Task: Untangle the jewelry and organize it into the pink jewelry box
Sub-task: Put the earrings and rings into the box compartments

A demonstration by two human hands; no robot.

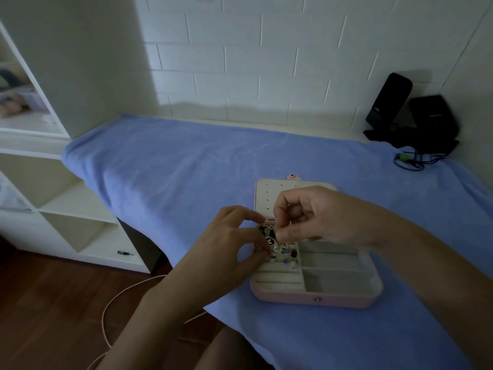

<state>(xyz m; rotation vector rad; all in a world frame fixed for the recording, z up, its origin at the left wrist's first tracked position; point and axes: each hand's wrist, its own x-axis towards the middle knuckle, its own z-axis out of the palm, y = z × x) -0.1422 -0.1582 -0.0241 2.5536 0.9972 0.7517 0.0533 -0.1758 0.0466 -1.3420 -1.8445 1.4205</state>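
The pink jewelry box (317, 299) lies open on a blue towel, its lid (262, 194) flat behind it. Cream compartments show inside, with ring rolls at the front left. A tangled bunch of jewelry (280, 249), silver chain with red, blue and white beads, sits over the box's left rear section. My left hand (234, 244) pinches the bunch from the left. My right hand (314, 217) reaches over the box from the right and pinches the same bunch from above. The light is dim, so single pieces are hard to tell apart.
The blue towel (186, 169) covers a table against a white tiled wall. Two black speakers (410, 113) with cables stand at the back right corner. White shelving (53, 196) is at the left, above a wooden floor with a pale cable (112, 303).
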